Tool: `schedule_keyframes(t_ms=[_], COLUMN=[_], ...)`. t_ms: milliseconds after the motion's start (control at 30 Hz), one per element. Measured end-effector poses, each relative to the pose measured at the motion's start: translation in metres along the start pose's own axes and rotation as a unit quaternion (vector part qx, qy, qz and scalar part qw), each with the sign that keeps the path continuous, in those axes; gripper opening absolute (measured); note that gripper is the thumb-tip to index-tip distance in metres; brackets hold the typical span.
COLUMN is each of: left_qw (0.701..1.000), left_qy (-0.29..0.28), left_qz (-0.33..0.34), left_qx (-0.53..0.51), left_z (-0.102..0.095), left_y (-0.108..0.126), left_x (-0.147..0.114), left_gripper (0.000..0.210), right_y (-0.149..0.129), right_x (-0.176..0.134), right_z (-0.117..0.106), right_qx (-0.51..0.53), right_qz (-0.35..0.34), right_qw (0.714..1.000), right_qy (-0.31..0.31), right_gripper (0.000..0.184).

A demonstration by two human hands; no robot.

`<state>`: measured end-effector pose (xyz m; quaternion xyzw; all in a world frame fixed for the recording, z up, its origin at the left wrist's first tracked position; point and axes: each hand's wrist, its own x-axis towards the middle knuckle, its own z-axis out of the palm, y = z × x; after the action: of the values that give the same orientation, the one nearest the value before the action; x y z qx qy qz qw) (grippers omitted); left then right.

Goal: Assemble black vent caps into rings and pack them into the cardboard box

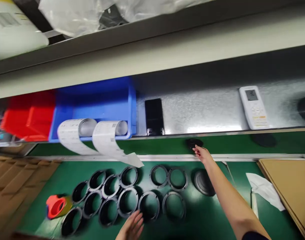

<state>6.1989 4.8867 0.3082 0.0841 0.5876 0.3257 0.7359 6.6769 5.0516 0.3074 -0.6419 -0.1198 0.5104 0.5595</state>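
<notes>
My right hand (201,154) reaches out under the shelf edge, its fingers pinched at the near edge of a small black disc (192,142). Low in the view, my left hand (132,225) is slightly blurred, its fingers stretched out and holding nothing. It is just in front of a black ring (149,204), in a group of several similar rings standing on the green work surface (192,216). Another black ring (174,205) stands to its right. Beside my right forearm lies a stack of black round discs (202,181), partly hidden by the arm.
On the metal shelf are a blue bin (97,96) with two label rolls (104,135), a red bin (29,115), a phone (154,116) and a white remote (254,108). An orange tape roll (54,206) is at left, white paper (264,190) and cardboard (289,183) at right.
</notes>
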Motion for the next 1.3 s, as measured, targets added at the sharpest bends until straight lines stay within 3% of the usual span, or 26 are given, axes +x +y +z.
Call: schedule_keyframes(t_ms=[67,100,200,267,367,433,467,533,600,667,700,767,867,1100,1300], left_qw=[0.998,0.997,0.975,0.960,0.951,0.940,0.935,0.929,0.928,0.929,0.931,0.934,0.931,0.919,0.920], left_qy=[0.008,-0.019,-0.161,-0.211,-0.218,-0.225,-0.234,-0.257,-0.272,-0.273,-0.270,-0.268,-0.285,-0.313,-0.319], left_qz=[0.036,0.050,0.151,0.166,0.156,0.168,0.177,0.178,0.174,0.171,0.170,0.164,0.160,0.160,0.139], left_qx=[0.056,0.062,-0.019,-0.080,-0.156,-0.193,-0.201,-0.196,-0.185,-0.180,-0.178,-0.172,-0.161,-0.179,-0.178], left_z=[0.038,0.057,0.098,0.109,0.107,0.102,0.100,0.097,0.094,0.090,0.088,0.082,0.073,0.072,0.082], left_y=[-0.001,0.000,0.006,0.010,0.014,0.013,0.012,0.008,0.003,-0.003,-0.006,-0.012,-0.018,-0.021,-0.016], left_x=[-0.014,-0.021,-0.036,-0.043,-0.058,-0.072,-0.079,-0.094,-0.107,-0.117,-0.121,-0.127,-0.133,-0.143,-0.141], left_gripper=[0.037,0.036,0.062,0.077,0.070,0.069,0.073,0.080,0.082,0.079,0.079,0.081,0.085,0.089,0.085], right_y=[0.030,0.046,0.093,0.114,0.121,0.107,0.097,0.076,0.062,0.061,0.064,0.073,0.084,0.080,0.081], right_x=[-0.049,-0.078,-0.179,-0.241,-0.306,-0.325,-0.329,-0.327,-0.317,-0.306,-0.303,-0.300,-0.306,-0.320,-0.316], right_z=[0.030,0.044,0.076,0.085,0.083,0.074,0.070,0.063,0.062,0.067,0.070,0.076,0.081,0.074,0.061], right_qx=[0.017,0.033,0.125,0.156,0.044,-0.084,-0.138,-0.203,-0.245,-0.295,-0.320,-0.349,-0.341,-0.249,-0.254], right_qz=[0.029,0.046,0.114,0.157,0.181,0.139,0.090,-0.086,-0.302,-0.449,-0.483,-0.500,-0.493,-0.425,-0.439], right_qw=[0.998,0.993,0.953,0.912,0.839,0.771,0.755,0.779,0.797,0.761,0.739,0.711,0.703,0.772,0.778], right_qy=[-0.062,-0.101,-0.253,-0.346,-0.511,-0.616,-0.635,-0.587,-0.461,-0.364,-0.345,-0.351,-0.383,-0.402,-0.371], right_gripper=[0.040,0.041,0.042,0.038,0.041,0.047,0.048,0.045,0.040,0.037,0.037,0.039,0.043,0.049,0.047])
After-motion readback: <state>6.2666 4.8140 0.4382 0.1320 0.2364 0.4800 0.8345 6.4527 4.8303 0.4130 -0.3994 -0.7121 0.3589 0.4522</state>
